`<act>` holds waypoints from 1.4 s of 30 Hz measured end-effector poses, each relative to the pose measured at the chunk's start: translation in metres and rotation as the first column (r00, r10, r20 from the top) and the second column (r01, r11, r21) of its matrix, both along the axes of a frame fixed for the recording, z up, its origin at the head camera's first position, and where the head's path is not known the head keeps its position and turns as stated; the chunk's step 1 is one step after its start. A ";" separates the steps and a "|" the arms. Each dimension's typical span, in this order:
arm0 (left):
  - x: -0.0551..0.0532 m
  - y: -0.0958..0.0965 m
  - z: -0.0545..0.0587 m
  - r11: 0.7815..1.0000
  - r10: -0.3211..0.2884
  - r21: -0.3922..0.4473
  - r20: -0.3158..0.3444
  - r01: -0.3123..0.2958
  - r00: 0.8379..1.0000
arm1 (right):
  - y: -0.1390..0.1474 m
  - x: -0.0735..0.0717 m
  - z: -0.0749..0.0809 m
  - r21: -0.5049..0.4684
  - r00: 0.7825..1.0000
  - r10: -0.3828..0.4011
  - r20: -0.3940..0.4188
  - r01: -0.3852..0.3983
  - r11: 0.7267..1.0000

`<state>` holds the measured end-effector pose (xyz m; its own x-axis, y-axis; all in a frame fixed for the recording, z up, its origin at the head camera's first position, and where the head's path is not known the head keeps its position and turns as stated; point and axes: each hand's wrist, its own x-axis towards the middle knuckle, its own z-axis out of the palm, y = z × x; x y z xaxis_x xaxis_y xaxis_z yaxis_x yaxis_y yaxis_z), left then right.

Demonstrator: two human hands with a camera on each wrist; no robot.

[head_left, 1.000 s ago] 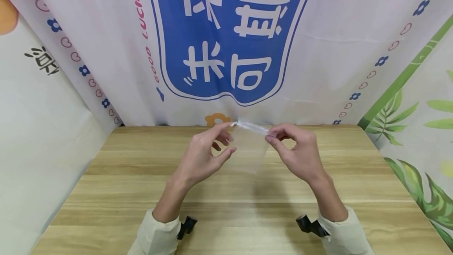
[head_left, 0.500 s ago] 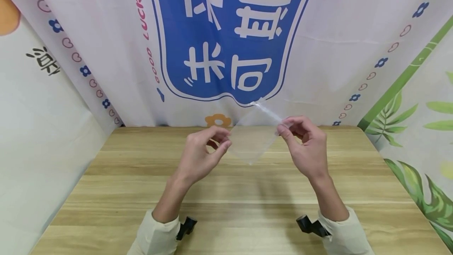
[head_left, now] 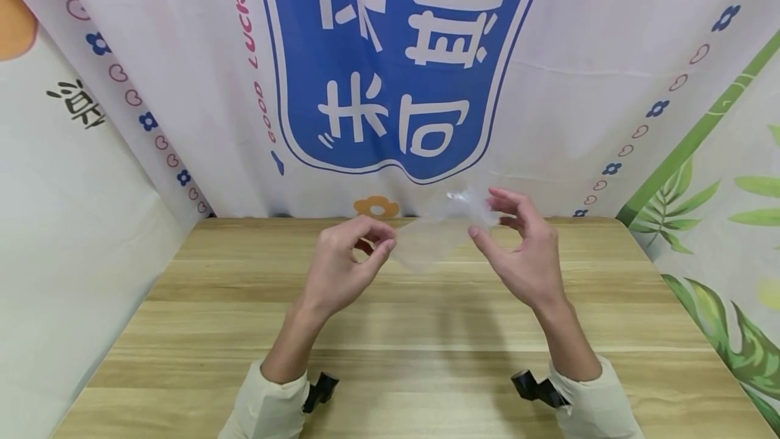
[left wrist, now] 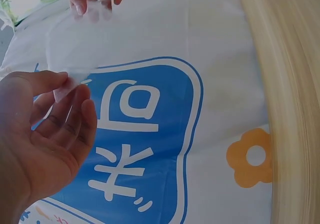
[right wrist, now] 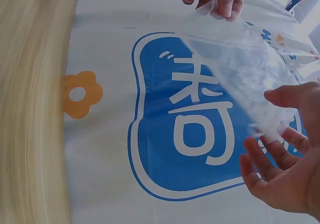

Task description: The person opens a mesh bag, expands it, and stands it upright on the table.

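A thin clear plastic bag [head_left: 429, 239] hangs between both hands above the table. My left hand [head_left: 344, 259] pinches one corner of it between thumb and fingertips; the left wrist view shows that corner of the bag [left wrist: 65, 86] sticking out past the thumb. On the other side, my right hand [head_left: 527, 253] has its thumb and fingers spread apart around the bag's crinkled, shiny end. Seen from the right wrist, the fingertips [right wrist: 267, 139] lie right at the edge of the bag [right wrist: 240, 74], with the thumb on the opposite side.
The wooden table [head_left: 402, 371] stretches under both forearms. At its back edge hangs a white cloth [head_left: 567, 120] with a blue printed panel [head_left: 390, 39] and an orange flower. Printed walls flank both sides. A black camera mount sits at each wrist.
The left hand has taken hold of the bag's lower corner. The right hand has let go its pinch and spread its fingers, while the bag has swung to lie sideways between the hands.
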<state>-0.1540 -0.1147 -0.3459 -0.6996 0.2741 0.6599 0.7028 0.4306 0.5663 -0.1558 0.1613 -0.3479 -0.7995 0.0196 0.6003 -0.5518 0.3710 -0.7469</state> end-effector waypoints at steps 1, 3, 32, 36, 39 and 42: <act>0.000 0.000 0.000 1.000 -0.001 -0.005 -0.001 0.001 1.000 | 0.000 0.000 0.000 0.011 1.000 -0.003 -0.004 0.003 1.000; 0.000 0.001 0.000 1.000 -0.003 -0.016 0.001 0.003 1.000 | -0.001 0.000 -0.001 0.035 1.000 -0.005 -0.010 0.005 0.999; 0.005 0.017 -0.006 0.993 -0.116 -0.028 0.009 0.116 0.993 | -0.031 0.011 -0.014 0.358 0.963 0.260 0.069 -0.267 0.895; 0.005 0.018 -0.006 0.993 -0.116 -0.033 0.019 0.116 0.993 | -0.031 0.010 -0.014 0.342 0.963 0.263 0.053 -0.265 0.902; 0.004 0.016 -0.005 0.994 -0.100 -0.039 0.027 0.102 0.995 | -0.030 0.009 -0.014 0.320 0.967 0.252 0.037 -0.251 0.914; 0.002 0.014 -0.005 0.996 -0.083 -0.036 0.027 0.084 0.996 | -0.028 0.008 -0.013 0.290 0.973 0.228 0.032 -0.227 0.930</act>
